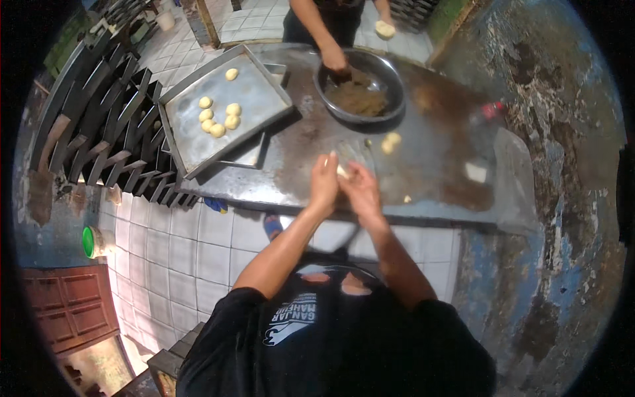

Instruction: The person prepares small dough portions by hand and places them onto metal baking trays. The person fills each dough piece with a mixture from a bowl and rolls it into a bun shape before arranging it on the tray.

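Note:
Close together over the near side of the metal table, my two hands meet around a small pale piece of dough [342, 171]. My left hand [323, 180] is closed against its left side, fingers pointing away from me. Curled fingers of my right hand [362, 190] press on it from the right. Most of the dough is hidden between the hands. Just beyond them lie a few pale dough balls [390, 142] and a small dark lump [368, 142]. A tiny dough scrap [407, 199] rests near the front edge.
On the left, a metal tray [185, 109] holds several dough balls [217, 130]. Across the table [297, 149], a co-worker's hand [335, 61] reaches into a metal basin [363, 120] of brown filling [357, 99]; the other holds dough [384, 29]. Stacked dark trays [109, 126] stand far left.

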The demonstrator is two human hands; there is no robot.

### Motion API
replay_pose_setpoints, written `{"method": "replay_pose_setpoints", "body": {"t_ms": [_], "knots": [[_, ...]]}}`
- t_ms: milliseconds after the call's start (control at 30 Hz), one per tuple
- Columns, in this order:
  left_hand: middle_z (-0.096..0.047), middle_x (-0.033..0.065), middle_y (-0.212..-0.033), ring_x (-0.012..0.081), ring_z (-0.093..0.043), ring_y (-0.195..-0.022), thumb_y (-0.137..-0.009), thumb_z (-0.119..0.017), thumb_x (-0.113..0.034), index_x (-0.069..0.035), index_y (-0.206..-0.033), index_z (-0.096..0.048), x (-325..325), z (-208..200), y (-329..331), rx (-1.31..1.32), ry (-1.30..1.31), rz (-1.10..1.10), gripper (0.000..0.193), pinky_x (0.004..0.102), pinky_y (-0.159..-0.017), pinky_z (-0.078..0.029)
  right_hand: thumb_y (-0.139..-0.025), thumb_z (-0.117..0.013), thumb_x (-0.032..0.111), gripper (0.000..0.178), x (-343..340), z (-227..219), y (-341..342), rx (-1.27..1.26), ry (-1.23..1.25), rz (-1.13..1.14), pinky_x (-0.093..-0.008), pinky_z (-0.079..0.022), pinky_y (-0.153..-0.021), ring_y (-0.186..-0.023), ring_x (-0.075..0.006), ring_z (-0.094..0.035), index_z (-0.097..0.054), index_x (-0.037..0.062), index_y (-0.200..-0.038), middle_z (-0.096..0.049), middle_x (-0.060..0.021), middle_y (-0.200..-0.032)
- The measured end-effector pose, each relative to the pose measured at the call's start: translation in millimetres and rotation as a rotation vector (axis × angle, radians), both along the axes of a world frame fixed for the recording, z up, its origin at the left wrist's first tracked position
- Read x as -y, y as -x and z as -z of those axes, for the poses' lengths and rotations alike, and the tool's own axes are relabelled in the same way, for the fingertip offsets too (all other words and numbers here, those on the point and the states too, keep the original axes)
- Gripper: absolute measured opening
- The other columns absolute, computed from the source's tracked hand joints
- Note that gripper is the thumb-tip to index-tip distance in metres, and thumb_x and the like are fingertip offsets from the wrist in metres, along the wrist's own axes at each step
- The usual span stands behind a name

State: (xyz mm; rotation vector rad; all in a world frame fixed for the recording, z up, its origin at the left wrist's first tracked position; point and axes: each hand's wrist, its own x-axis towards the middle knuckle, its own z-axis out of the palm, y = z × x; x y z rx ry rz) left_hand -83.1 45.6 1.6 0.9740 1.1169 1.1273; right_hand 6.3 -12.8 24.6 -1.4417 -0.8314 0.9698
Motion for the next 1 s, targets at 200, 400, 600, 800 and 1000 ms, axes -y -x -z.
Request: {"method": "replay_pose_setpoints", "body": {"t_ms": [200, 400, 600, 800, 1000], "knots": [[-0.06, 0.0069, -0.102, 0.0151, -0.054, -0.091, -0.104, -0.057, -0.043, -0.003, -0.122, -0.058, 7, -11, -29, 0.065, -0.084, 0.138, 0.044, 0.0349, -0.074, -0.048, -0.097, -0.069, 0.006, 0.044, 11, -19, -60, -0.379, -0.112, -0.221, -0.0281, -0.053, -0.089, -0.098, -0.015, -0.067, -0.054, -0.0056, -0.136, -0.071, -0.0108, -0.11], [-0.064, 0.012, -0.124, 0.022, -0.059, -0.113, -0.095, -0.065, -0.011, -0.002, -0.145, -0.047, -7, 81, -14, -0.233, 0.147, 0.576, 0.054, 0.0354, -0.093, -0.051, -0.094, -0.064, 0.012, 0.035, -25, 31, -77, 0.741, -0.01, -0.522, -0.0364, -0.054, -0.091, -0.102, -0.0222, -0.066, -0.067, 0.0074, -0.128, -0.074, -0.0131, -0.099], [-0.064, 0.0042, -0.125, 0.0131, -0.061, -0.113, -0.092, -0.07, 0.0, -0.008, -0.139, -0.052, -99, 72, -52, 0.125, 0.224, 0.374, 0.051, 0.0283, -0.101, -0.049, -0.096, -0.065, 0.012, 0.015, -208, 40, -193, 0.32, 0.213, -0.077, -0.034, -0.055, -0.082, -0.094, -0.0203, -0.069, -0.077, 0.0072, -0.103, -0.074, -0.0112, -0.103], [-0.062, 0.0015, -0.113, 0.014, -0.061, -0.106, -0.079, -0.08, 0.007, -0.008, -0.135, -0.052, -203, 47, -77, 0.141, 0.213, 0.382, 0.065, 0.0292, -0.098, -0.051, -0.088, -0.075, 0.022, 0.025, -338, 124, -309, 0.81, 0.203, -0.154, -0.0396, -0.056, -0.081, -0.088, -0.029, -0.074, -0.077, 0.0062, -0.108, -0.076, -0.016, -0.095], [-0.065, 0.0025, -0.114, 0.0141, -0.062, -0.109, -0.079, -0.085, 0.0, -0.007, -0.129, -0.056, -219, 61, -77, 0.014, 0.168, 0.369, 0.058, 0.0281, -0.097, -0.051, -0.087, -0.077, 0.016, 0.017, -336, 91, -257, 1.055, -0.109, -0.479, -0.0398, -0.058, -0.075, -0.08, -0.0303, -0.073, -0.075, 0.002, -0.096, -0.074, -0.0164, -0.085]]}}
